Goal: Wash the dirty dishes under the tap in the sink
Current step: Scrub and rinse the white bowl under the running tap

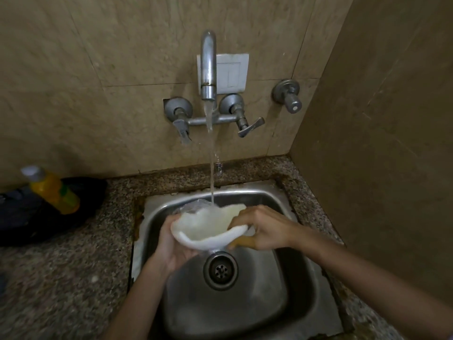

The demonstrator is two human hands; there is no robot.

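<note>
both hands, left hand and right hand, hold the white bowl under the tap, rinsing step; next it probably needs turning.

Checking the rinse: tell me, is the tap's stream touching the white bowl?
Touching. The head view shows the stream landing on the white bowl at its far rim.

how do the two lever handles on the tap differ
The left lever handle hangs almost straight down, while the right lever handle swings out sideways to the right. The left one looks short, seen nearly end on; the right one shows its full length. Both are dull grey metal, joined by the same crossbar.
</note>
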